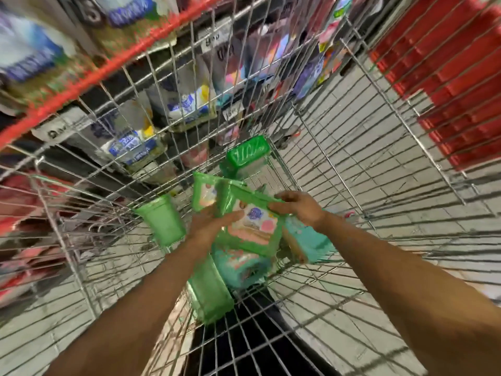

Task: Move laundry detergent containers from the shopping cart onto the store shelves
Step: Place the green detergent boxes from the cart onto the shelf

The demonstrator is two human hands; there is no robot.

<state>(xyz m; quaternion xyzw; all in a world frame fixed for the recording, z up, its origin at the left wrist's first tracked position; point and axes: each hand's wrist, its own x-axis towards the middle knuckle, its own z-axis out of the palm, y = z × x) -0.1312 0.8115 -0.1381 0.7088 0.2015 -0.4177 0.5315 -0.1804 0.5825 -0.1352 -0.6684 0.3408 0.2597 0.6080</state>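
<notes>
Cart (325,147): wire mesh, silver, seen from above; the whole view is blurred.

Shelves (108,69): red-edged, set beyond the cart's left wall. They are stocked with white and blue bags (187,104), whose print cannot be read.

Crates (447,77): red, stacked beyond the cart's right wall.

Floor (352,169): pale tiles, seen through the wire.

Other packs (162,221): soft green pouches lying inside the cart. One is set at the far corner, one at the left, one near the front, and two teal ones are placed beneath and to the right of the held pack.

Pack (254,226): a green plastic pouch, glossy and flat. Its face carries a pale label with a blue round mark and pink patches. It is held tilted in the middle of the cart, above the other packs.

Right hand (298,207): the pack's upper right corner is gripped, with the fingers curled over the top edge.

Left hand (208,223): the pack's left side is clasped, with the thumb laid across the label.
</notes>
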